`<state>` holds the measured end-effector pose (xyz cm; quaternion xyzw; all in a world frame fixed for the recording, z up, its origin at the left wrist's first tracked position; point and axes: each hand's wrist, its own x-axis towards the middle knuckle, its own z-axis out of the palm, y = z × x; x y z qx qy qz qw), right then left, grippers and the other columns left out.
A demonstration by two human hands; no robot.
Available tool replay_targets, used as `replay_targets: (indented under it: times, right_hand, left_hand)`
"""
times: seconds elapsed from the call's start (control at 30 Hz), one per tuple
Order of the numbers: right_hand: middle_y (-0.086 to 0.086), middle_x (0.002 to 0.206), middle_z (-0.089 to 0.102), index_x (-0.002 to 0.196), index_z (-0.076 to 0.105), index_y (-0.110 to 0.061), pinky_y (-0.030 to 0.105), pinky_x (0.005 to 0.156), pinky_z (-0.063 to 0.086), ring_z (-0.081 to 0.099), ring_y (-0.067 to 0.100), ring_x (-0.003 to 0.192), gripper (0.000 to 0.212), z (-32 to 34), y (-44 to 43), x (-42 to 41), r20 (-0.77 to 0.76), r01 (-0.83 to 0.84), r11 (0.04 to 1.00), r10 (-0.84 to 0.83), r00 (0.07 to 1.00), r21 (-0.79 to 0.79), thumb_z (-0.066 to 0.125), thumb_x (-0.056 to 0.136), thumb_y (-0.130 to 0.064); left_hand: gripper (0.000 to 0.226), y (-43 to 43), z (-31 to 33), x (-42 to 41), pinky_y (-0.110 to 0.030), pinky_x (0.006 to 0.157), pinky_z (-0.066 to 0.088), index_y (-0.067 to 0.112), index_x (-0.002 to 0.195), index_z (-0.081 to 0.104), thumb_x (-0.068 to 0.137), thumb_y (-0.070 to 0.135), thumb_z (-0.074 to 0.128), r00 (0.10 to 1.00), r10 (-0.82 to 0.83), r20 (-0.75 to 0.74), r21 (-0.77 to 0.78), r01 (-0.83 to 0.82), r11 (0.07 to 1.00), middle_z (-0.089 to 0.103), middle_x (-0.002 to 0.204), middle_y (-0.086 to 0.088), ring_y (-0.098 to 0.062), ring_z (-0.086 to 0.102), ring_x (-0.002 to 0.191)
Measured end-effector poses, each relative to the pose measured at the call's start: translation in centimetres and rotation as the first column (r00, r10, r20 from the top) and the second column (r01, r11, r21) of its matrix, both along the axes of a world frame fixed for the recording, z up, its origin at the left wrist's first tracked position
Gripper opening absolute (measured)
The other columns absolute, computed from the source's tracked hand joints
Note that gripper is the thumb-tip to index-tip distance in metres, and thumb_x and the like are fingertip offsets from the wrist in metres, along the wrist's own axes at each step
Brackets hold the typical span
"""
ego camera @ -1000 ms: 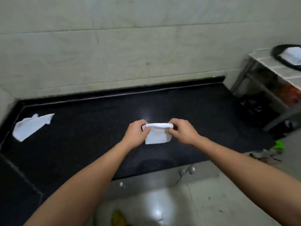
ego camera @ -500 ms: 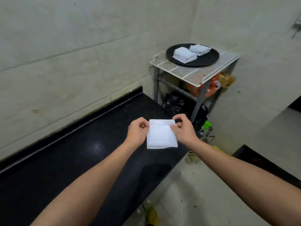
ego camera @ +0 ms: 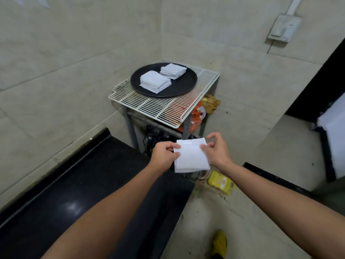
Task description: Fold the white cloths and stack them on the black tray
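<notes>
head view: the folded cloth (ego camera: 190, 157) is held in the air over the end of the black counter (ego camera: 93, 184), well short of the black tray (ego camera: 180, 89). the left hand (ego camera: 164, 156) pinches its left edge, and the right hand (ego camera: 216, 152) holds its right edge with thumb on top and forefinger lifted clear. both hands are narrow, closed on the cloth. the step in hand looks like carrying this square to the tray, where a near stack (ego camera: 155, 81) and a far stack (ego camera: 173, 71) already lie side by side, just touching at a corner. to do it well, i would keep both edges pinched so the layers do not slip open, bring the cloth in flat and low over one stack, square its edges to the pile below, then let go with both hands together. the near stack seems the easier reach. the tray sits on a white wire rack (ego camera: 158, 107) in the corner of pale tiled walls, with orange and dark things on its shelf below, too jumbled to name. a yellow packet (ego camera: 221, 182) lies on the gritty floor just beyond the counter's end, and a grey wall box (ego camera: 284, 28) hangs high on the right wall.
</notes>
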<state>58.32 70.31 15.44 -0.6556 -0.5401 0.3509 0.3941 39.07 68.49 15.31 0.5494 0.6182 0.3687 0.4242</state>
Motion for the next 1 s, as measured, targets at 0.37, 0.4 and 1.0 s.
replay_targets:
  times: [0.37, 0.4, 1.0]
  right_hand:
    - [0.002, 0.089, 0.065, 0.099, 0.07, -0.016, 0.026, 0.076, 0.045, 0.059, 0.017, 0.081, 0.018, 3.7, 21.0, 7.8, 0.2, -0.288, 0.944, 0.255, 0.946, 0.16, 0.068, 0.083, -0.008]
    - [0.002, 0.093, 0.065, 0.101, 0.071, -0.015, 0.025, 0.079, 0.045, 0.059, 0.016, 0.086, 0.019, 4.4, 22.8, 8.0, 0.228, -0.323, 0.932, 0.283, 0.932, 0.163, 0.067, 0.084, -0.009]
    - [0.0, 0.097, 0.066, 0.11, 0.071, -0.012, 0.028, 0.09, 0.048, 0.06, 0.012, 0.089, 0.024, 8.8, 44.7, 0.3, 0.271, -0.538, 0.812, 0.478, 0.835, 0.227, 0.067, 0.086, -0.013]
  left_hand:
    - [0.03, 17.1, 4.7, 8.3, -0.026, 0.087, 0.047, 0.015, 0.11, 0.071, 0.081, 0.011, 0.065, 0.891, 0.236, -0.388, 0.28, -0.13, 0.951, 0.068, 0.107, 0.001, -0.016, 0.062, 0.092]
    - [0.03, 18.2, 5.3, 8.6, -0.025, 0.088, 0.046, 0.014, 0.11, 0.071, 0.081, 0.011, 0.064, 0.875, 0.247, -0.416, 0.303, -0.122, 0.945, 0.068, 0.11, 0.0, -0.016, 0.062, 0.094]
    - [0.04, 36.0, 9.7, 4.2, -0.043, 0.087, 0.054, 0.012, 0.121, 0.064, 0.081, 0.011, 0.068, 0.845, 0.484, -0.226, 0.259, -0.427, 0.866, 0.064, 0.106, -0.001, -0.022, 0.064, 0.092]
